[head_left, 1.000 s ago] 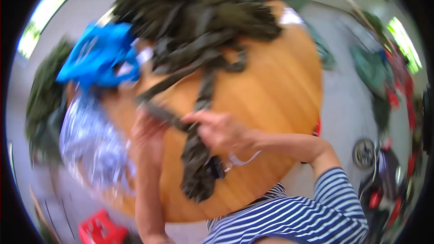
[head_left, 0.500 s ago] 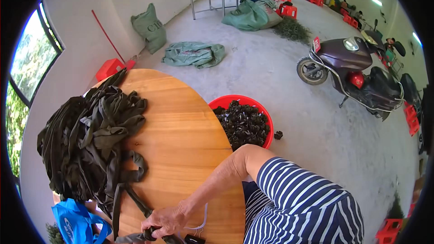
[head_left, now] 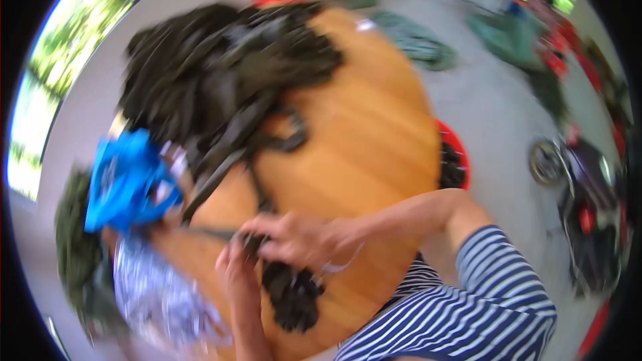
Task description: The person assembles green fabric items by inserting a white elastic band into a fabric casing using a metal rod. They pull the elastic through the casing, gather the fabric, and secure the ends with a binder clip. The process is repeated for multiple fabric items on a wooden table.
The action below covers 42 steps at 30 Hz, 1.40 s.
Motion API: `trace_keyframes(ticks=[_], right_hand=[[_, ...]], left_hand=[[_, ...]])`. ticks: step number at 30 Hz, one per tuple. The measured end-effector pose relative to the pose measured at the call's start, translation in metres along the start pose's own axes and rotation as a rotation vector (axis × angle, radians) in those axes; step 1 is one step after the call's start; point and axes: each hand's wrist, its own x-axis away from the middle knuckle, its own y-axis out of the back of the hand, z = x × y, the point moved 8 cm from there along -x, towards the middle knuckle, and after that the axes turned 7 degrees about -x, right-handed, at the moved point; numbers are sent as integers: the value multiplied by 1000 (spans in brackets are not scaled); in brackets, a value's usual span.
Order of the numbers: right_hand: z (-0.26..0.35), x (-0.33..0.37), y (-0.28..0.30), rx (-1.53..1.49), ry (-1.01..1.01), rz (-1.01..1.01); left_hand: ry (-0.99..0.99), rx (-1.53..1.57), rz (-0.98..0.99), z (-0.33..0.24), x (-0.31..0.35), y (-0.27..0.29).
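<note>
My left hand (head_left: 237, 269) and my right hand (head_left: 299, 239) meet over the near part of the round table. Both are closed on a dark olive fabric strip (head_left: 255, 245), its bunched part pinched between the fingers. Beyond the hands, strips lead back to a large heap of dark olive fabric strips (head_left: 234, 60) on the table. Just below my right hand lies a ruffled dark cloth piece (head_left: 294, 301). A thin white cord (head_left: 344, 261) curves beside the right wrist. Motion blur hides the finger details.
The wooden tabletop (head_left: 364, 134) has a blue bag (head_left: 130, 184) and clear plastic bags (head_left: 164, 294) at its left. Past the right edge stands a red basin (head_left: 460, 150) of dark pieces. Green sacks (head_left: 414, 40) lie on the floor; a scooter (head_left: 588, 207) stands at right.
The view has swung left and down, so the table shifts right and up in the picture. My left hand has come into view, meeting my right hand at the strip.
</note>
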Motion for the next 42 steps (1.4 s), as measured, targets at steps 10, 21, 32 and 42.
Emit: trace_keyframes(ticks=[10, 21, 32, 42], right_hand=[[-19, -2, -12, 47, -260, 15], [9, -6, 1, 349, 64, -13], [38, 4, -26, 871, 394, 239], [14, -6, -9, 425, -39, 124]], left_hand=[[-64, 274, -59, -7, -16, 48], [-81, 253, 137, -14, -8, 10], [26, -246, -252, -22, -21, 89], [-114, 622, -5, -23, -22, 71]])
